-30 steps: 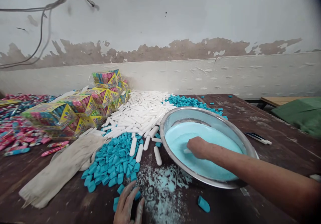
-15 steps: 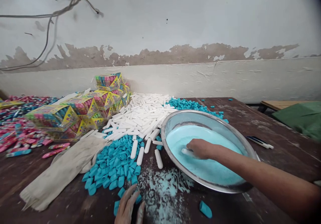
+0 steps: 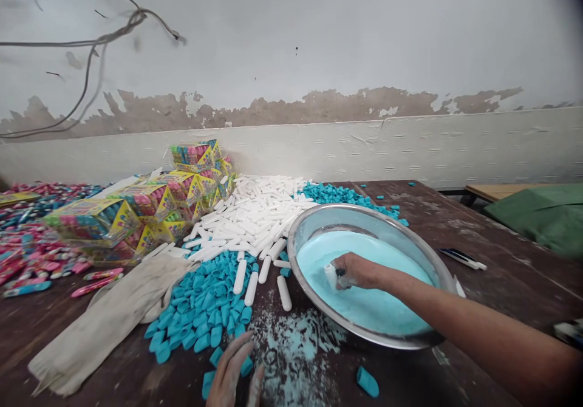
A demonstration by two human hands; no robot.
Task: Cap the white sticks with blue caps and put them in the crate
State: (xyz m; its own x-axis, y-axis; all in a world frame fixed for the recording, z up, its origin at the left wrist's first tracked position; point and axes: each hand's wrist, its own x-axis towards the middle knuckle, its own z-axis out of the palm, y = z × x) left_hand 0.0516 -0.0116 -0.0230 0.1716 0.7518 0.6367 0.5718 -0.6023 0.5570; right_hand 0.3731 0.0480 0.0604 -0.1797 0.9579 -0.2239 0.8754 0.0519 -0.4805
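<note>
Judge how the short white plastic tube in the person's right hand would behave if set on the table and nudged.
The short white plastic tube looks round, so it would probably roll. It seems stiff and light. Pale blue powder from the metal basin may make it slippery.

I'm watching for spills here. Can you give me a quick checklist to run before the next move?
1. Right hand grips the white plastic tube: ok.
2. Tube held over the light blue powder, inside the round metal basin: ok.
3. Tube filled: cannot tell.
4. Left hand beside the turquoise plastic caps: ok.
5. Dark wooden table free of spilled powder: not ok.
</note>
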